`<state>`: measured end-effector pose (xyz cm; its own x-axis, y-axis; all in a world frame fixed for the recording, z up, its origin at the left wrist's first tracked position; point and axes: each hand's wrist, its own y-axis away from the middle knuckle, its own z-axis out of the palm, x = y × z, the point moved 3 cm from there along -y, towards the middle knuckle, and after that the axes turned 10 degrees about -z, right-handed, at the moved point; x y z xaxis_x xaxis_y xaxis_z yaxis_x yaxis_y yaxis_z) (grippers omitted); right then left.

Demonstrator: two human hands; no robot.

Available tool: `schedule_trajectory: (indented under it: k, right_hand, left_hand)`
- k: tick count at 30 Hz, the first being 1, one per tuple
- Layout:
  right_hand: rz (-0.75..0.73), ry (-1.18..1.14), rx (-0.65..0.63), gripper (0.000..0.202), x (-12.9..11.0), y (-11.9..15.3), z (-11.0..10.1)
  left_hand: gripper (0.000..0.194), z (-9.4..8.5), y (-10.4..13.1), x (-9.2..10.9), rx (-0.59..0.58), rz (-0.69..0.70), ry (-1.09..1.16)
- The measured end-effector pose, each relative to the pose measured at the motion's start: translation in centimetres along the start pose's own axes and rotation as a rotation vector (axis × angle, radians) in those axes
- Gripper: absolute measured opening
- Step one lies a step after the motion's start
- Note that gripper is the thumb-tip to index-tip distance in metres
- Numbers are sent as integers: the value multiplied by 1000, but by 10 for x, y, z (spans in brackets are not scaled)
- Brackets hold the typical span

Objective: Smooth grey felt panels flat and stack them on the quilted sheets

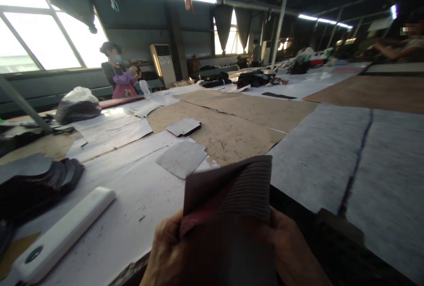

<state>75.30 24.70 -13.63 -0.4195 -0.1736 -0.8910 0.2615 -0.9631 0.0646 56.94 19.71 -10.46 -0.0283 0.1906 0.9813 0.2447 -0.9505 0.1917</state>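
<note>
1. Bundle of dark, layered pieces [228,219], one, lower centre of the frame, in my two hands. The upper right edges are fanned into many thin ridges, too close to count; a gap opens between the layers at the left, with a reddish inner face showing.
2. My left hand [168,237], one, pinching the bundle's left side; some fingers are lost in shadow.
3. My right hand [286,239], one, closed on the bundle's right side, its fingertips hard to make out.
4. Loose pale grey piece [181,158], one, flat, centre of the frame, just beyond the bundle.
5. Small grey-topped stack [183,127], one, just above that piece; layers uncounted.
6. Tan sheets [212,131], two, side by side across the centre.
7. Grey-white sheet [314,158], one, right of the frame, with one dark line [359,158] running down it.
8. Brown sheet [374,93], one, at the right edge.
9. White long-bodied device [66,237], one, lower left, with one dark oval on it.
10. Dark stack [43,188], one, left edge, above the device; layers uncounted.
11. Filled plastic bag [77,104], one, left, above the dark stack.
12. Co-worker in purple sleeves and pink apron [121,74], one, upper left.
13. Upright cabinet unit [163,65], one, upper centre-left, right of the co-worker.
</note>
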Motion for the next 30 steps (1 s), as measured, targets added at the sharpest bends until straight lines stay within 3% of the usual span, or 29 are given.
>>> schedule_trajectory:
  k: [4,7,11,14,17,20,23,24,26,28,30]
  right_hand:
    - [-73,155,141,47,-5,-1,5]
    - [-39,236,94,43,-11,-13,23]
    - [-82,305,-43,40,-20,-48,57]
    - [-193,774,-65,34,-23,-76,79]
    - [-248,1192,17,35,-18,-92,90]
    - [-278,1385,50,37,-10,-97,94]
    - [-310,1488,52,40,-6,-95,94]
    - [-316,1518,52,41,-6,-95,93]
    - [-320,1572,47,43,-5,-95,92]
    - [-326,1611,42,43,-4,-95,90]
    - [-355,1635,48,44,-4,-96,89]
  left_hand:
    - [20,0,-3,3,-98,-247,212]
    - [24,-8,-9,14,-111,-333,260]
    - [25,-35,-29,35,-31,-257,161]
    - [27,-60,-51,44,127,-180,-143]
    - [23,-78,-69,42,308,-149,-509]
    - [33,-82,-73,34,475,-124,-676]
    - [54,-72,-63,32,595,138,-909]
    - [56,-66,-59,31,563,265,-1000]
    - [55,-52,-53,26,370,451,-1149]
    - [54,-43,-49,17,146,493,-1216]
    - [55,-40,-47,10,32,483,-1251]
